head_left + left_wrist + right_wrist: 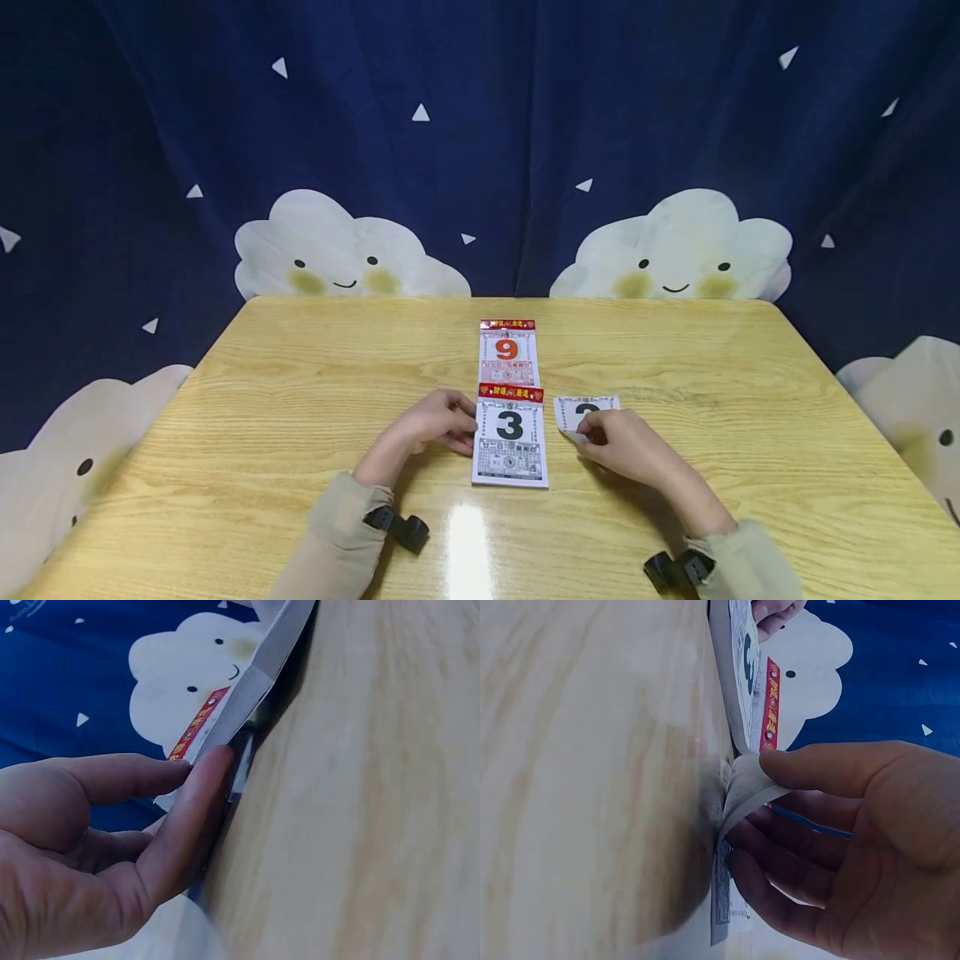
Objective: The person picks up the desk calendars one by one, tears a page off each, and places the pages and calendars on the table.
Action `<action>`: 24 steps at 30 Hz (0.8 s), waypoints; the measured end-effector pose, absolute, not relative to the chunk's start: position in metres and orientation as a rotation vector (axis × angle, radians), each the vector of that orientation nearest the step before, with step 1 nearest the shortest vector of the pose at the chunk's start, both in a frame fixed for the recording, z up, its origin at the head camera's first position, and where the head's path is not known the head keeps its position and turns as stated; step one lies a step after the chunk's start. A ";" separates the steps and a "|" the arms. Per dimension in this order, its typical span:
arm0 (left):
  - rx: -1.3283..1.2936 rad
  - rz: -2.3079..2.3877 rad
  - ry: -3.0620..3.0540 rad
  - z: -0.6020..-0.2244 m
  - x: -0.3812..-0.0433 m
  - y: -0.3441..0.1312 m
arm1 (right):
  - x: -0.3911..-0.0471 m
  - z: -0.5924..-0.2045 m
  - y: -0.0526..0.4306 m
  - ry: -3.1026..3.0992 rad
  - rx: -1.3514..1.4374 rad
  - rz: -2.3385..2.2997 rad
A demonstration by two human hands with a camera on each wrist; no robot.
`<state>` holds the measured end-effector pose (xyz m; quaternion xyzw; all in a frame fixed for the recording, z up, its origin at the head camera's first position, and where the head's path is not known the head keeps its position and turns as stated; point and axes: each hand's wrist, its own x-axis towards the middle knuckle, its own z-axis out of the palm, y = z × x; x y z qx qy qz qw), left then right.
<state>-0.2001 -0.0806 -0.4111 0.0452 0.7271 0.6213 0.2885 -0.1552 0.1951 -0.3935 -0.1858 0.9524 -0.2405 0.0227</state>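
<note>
Counter [300, 358]: pale wood grain, a strip of glare [468, 550] at its near middle. Curtain [480, 83], behind: dark blue, with small white triangles [421, 113] and smiling clouds [337, 229], one at each side and two along the back edge.

Left to right on the counter:

Left hand [441, 421], beige sleeve [337, 521], black device [397, 527] at the wrist; grip narrow, thumb and finger pinching the left edge of the front pad.

Front pad [510, 460]: calendar, red header, black 3; lying flat, its header overlapping the foot of the rear pad.

Rear pad [508, 367]: calendar, red header, red 9.

Slip [564, 408]: loose printed leaf just right of the front pad, near corner curled up; its black numeral, partly covered, perhaps a 2 or 3.

Right hand [626, 442], similarly sleeved and banded; grip narrow, pinching the slip and hiding its lower part.
</note>
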 end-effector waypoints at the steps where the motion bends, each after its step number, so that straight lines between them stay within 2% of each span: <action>1: 0.112 1.657 1.945 -0.412 -0.200 -0.080 | -0.155 -0.393 0.195 2.942 -0.577 -0.744; 24: 0.121 1.589 1.986 -0.404 -0.203 -0.093 | -0.151 -0.388 0.190 2.824 -0.563 -0.724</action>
